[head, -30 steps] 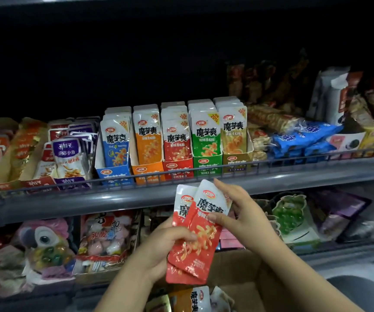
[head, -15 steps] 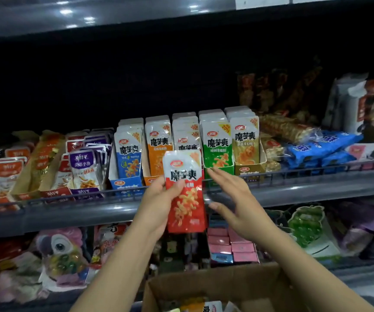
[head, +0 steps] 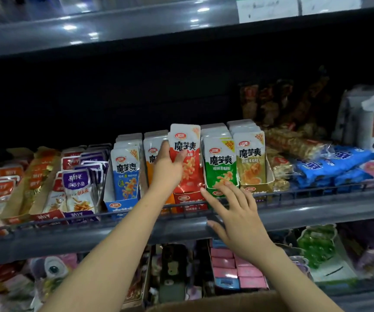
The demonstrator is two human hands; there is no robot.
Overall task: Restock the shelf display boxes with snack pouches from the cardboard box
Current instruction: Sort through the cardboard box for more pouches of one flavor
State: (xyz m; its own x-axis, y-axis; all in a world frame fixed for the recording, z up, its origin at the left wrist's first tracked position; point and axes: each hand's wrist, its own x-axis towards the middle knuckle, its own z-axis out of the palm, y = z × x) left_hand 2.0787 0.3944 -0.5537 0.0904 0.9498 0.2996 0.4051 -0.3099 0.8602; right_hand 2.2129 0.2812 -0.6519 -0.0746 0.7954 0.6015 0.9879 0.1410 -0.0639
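Observation:
My left hand (head: pixel 167 167) grips the red snack pouch (head: pixel 187 158) by its left edge and holds it upright in the top of the red display box (head: pixel 189 200) on the middle shelf. My right hand (head: pixel 237 212) hovers with spread fingers just in front of the green display box (head: pixel 221 172), fingertips at the boxes' lower fronts. Blue (head: pixel 125 176), orange (head: pixel 153 154) and yellow (head: pixel 251 163) display boxes of the same pouches stand in the same row. The cardboard box's rim (head: pixel 215 301) shows at the bottom edge.
A wire rail (head: pixel 316 190) runs along the shelf's front lip. Purple and red pouches (head: pixel 78 188) fill boxes at the left; blue bags (head: pixel 330 165) and wrapped bars lie at the right. The shelf below holds pink boxes (head: pixel 235 266) and toys. Another shelf (head: pixel 114 25) overhangs above.
My left hand has lifted the red pouch from in front of the shelf up into the red display box. My right hand let go of the pouches and reached toward the box fronts.

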